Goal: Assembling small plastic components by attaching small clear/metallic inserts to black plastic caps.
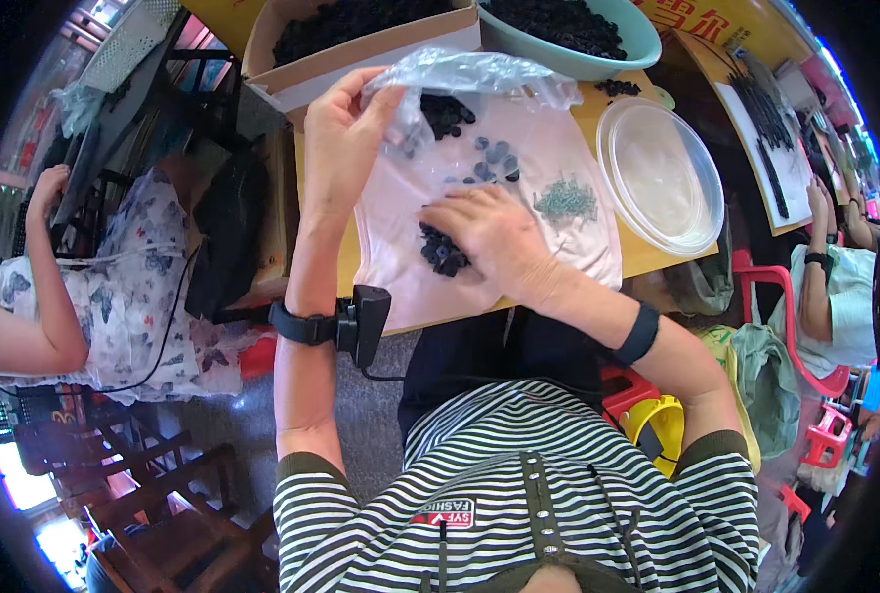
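My left hand (346, 143) pinches the edge of a clear plastic bag (474, 71) and holds its mouth up over the pink cloth (400, 272) on the table. Small black round pieces (445, 115) lie under and beside the raised film. With its fingers stretched out to the left, my right hand (499, 237) rests low over the cloth. Its fingertips are beside a heap of black pieces (444, 255), partly hidden by the hand. Several loose dark discs (496, 158) lie just beyond it. Right of them is a small pile of greenish metal pieces (565, 200), too small to name.
A cardboard box (262, 64) and a pale green basin (558, 61), both full of black pieces, stand at the back. A round clear plastic lid or tub (662, 178) lies on the right. People sit at both sides, near a pink stool (791, 316).
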Motion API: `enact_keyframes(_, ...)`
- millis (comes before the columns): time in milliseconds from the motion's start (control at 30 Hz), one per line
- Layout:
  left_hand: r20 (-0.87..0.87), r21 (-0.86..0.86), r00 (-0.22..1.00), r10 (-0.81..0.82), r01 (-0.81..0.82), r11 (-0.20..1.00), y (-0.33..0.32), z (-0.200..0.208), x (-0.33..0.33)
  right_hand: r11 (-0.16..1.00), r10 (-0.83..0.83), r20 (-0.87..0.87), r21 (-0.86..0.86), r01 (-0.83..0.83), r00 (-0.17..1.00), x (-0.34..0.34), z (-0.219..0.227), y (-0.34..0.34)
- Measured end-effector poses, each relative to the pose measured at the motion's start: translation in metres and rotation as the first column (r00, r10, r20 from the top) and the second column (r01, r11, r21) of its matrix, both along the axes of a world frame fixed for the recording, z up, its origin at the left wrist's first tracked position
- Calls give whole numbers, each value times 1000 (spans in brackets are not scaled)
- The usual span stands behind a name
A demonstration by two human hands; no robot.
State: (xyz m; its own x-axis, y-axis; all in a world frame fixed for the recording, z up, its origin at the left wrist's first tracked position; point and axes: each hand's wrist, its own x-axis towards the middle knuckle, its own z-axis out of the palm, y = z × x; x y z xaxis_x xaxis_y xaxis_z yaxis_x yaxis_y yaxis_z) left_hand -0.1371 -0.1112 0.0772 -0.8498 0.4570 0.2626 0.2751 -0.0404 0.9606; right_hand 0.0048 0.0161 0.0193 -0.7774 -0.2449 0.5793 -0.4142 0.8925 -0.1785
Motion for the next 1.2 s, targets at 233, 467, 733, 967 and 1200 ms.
enact_keyframes(233, -44, 373, 999, -8, 24, 927, 20, 24, -1, 969, -126, 2, -214, 123, 992, -7, 56, 39)
enact_keyframes(467, -117, 325, 960, -253, 278, 904, 36, 74, 43, 929, -367, -273, -150, 338, 889, -8, 90, 59)
enact_keyframes(733, -636, 331, 727, -257, 558, 761, 39, 100, 155, 851, -524, -346, -226, 473, 778, 143, 97, 147)
enact_keyframes(967, -824, 259, 244, -511, 965, 43, 31, 83, 180, 615, -508, 468, -391, 685, 723, 257, 141, 155)
enact_keyframes(1200, -335, 856, 657, -675, 512, 73, 36, 76, 266, 522, -319, 740, -384, 762, 592, 257, 68, 173)
